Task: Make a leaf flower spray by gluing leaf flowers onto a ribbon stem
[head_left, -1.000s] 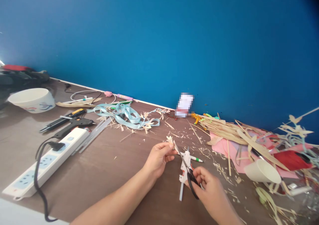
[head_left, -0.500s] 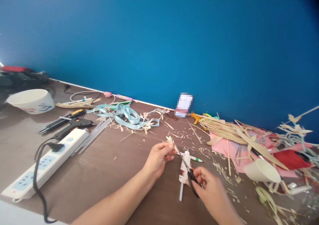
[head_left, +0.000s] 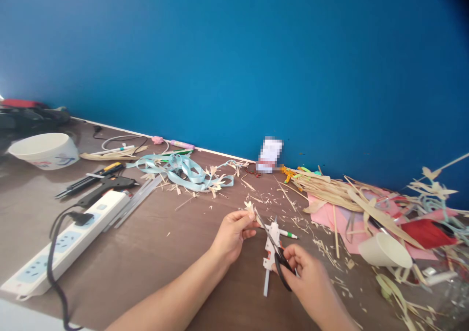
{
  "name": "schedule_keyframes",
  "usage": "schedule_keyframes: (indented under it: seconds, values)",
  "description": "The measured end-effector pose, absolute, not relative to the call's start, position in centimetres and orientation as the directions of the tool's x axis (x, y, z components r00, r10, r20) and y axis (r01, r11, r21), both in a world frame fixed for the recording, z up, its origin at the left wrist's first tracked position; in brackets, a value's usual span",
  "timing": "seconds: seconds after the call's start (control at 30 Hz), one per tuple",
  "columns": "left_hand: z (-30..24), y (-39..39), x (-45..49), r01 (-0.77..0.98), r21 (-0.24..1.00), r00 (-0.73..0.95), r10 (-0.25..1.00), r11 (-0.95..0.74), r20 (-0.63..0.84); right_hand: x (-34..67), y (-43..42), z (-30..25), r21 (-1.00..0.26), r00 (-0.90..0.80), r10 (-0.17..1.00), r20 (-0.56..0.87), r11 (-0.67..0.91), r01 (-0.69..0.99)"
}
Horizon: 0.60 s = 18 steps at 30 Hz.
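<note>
Head view, all places taken from the white glue gun lying on the brown table. Left hand is just left of it, thumb and forefinger pinching a small pale husk flower, which sits beyond the gun's nozzle and to its left. Right hand is near the gun's right side, fingers wrapped about the handles of black-handled scissors. The blades slant across above the gun, tips at the flower; cannot tell whether they touch it.

A green-banded pen lies crosswise at the gun. Pale scraps scatter beyond and to the right. Farther right: dried husk strips heaped by pink sheeting, and a white cup tipped on its side. Beyond the gun, to the left: tangled light-blue ribbon. Well left: power strip with a black plug in it, black glue gun beside, white bowl farthest out.
</note>
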<state>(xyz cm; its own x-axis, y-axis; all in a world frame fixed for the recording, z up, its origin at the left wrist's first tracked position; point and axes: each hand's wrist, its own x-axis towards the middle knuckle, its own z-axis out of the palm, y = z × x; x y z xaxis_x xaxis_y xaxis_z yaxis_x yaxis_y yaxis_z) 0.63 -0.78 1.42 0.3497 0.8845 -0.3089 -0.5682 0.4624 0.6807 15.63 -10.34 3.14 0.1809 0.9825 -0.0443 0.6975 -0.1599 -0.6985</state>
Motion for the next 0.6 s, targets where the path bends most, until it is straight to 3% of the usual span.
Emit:
schedule_keyframes:
  seconds: [0.6]
  values:
    - [1.24,-0.78,0.72,-0.577,0.659,0.360,0.875,0.482,-0.325,15.91,-10.30,2.78,-0.711,0.175,0.982,-0.072,-0.173,0.681]
